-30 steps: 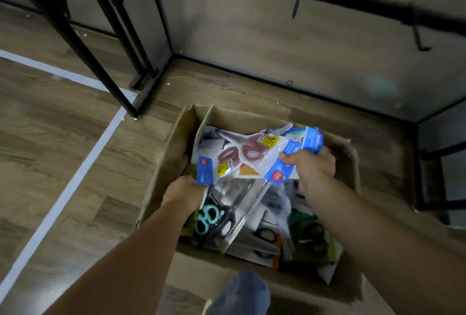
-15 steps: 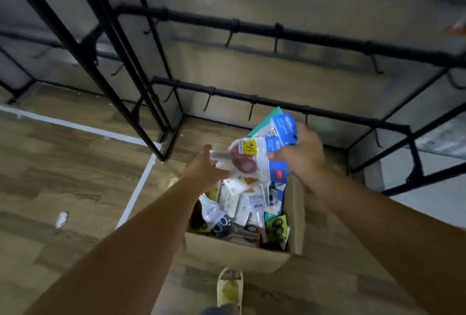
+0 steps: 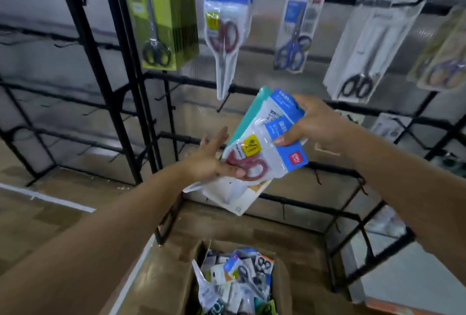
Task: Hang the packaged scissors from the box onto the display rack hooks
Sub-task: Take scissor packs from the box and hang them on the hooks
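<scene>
The right hand point(image 3: 315, 125) grips a small stack of scissor packs point(image 3: 259, 148) by their blue top edge, thumb curled over the front, in front of the rack point(image 3: 131, 80). The left hand point(image 3: 211, 161) holds the lower end of the stack, thumb on the red handles, fingers straight behind. On the rack's top bar hang green packs point(image 3: 161, 17), a red-handled pack point(image 3: 224, 30), a blue-handled pack point(image 3: 295, 35) and a black-handled pack point(image 3: 365, 50). Bare hooks point(image 3: 227, 98) jut from the bar just behind the stack. Below the rack sits the box point(image 3: 280, 287), full of packs.

Cardboard box point(image 3: 278, 279) of packaged scissors on wooden floor point(image 3: 50, 216), before black metal display rack point(image 3: 141, 118); held packs point(image 3: 262, 153) above.
</scene>
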Tool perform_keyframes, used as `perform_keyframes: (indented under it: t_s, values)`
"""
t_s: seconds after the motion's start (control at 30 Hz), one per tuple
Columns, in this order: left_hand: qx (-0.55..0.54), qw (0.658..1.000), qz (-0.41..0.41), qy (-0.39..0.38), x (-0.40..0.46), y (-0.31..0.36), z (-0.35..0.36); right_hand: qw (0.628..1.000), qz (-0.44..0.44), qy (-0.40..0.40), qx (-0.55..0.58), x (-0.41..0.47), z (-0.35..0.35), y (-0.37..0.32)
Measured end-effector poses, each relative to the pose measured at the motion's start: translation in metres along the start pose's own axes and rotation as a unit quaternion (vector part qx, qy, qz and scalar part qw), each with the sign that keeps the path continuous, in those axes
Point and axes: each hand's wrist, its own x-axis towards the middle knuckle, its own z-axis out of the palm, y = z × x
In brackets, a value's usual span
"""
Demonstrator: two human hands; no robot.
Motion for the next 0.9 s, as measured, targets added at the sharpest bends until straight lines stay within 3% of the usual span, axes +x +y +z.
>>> perform_keyframes:
  t_s: [0.17,0.4,0.6,0.7,0.77,0.83,0.9]
  values:
    - [-0.198,0.971,0.061,-0.115,0.003,0.036,-0.058,0.997,-0.054,0.012,-0.055,0.034,-0.002,-0.072]
    - [-0.286,0.920,-0.022,-0.265,0.021,0.048,-0.106,0.995,-0.084,0.032,-0.033,0.069,0.001,-0.104]
    - [-0.271,0.948,0.033,-0.162,0.028,0.050,-0.090,0.989,-0.070,0.118,-0.052,0.079,-0.006,-0.094]
    - [-0.283,0.952,0.043,-0.111,0.033,0.056,-0.083,0.963,-0.088,0.251,-0.048,0.083,0.000,-0.091]
    - [-0.307,0.949,0.047,-0.058,0.038,0.059,-0.079,0.939,-0.104,0.327,0.027,0.086,0.007,-0.087]
    - [-0.342,0.938,0.052,-0.012,0.042,0.061,-0.075,0.931,-0.065,0.323,0.157,0.087,0.017,-0.080]
    - [-0.364,0.930,0.048,0.016,0.046,0.063,-0.074,0.938,-0.026,0.284,0.196,0.087,0.031,-0.072]
